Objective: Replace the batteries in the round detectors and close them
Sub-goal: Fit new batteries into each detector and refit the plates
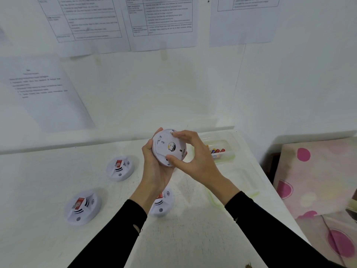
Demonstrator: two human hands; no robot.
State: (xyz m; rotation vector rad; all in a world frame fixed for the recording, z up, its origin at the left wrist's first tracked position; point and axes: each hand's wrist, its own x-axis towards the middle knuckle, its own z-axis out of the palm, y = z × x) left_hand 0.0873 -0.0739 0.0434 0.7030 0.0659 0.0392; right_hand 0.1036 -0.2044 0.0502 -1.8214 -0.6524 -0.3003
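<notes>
I hold a round white detector [167,147] up above the table, its back plate facing me. My left hand [154,171] cups it from the left and below. My right hand [193,157] grips its rim, with the thumb at the bottom and fingers at the top. Three more white detectors with red labels lie face up on the table: one at the back left [120,168], one at the near left [83,207], one partly hidden under my left wrist [163,203]. A clear tray of batteries [219,150] sits behind my right hand.
The white table [183,229] ends at its right edge beside a pink spotted fabric [318,180]. Printed sheets [48,93] hang on the white wall behind. A clear plastic lid [239,182] lies on the table to the right.
</notes>
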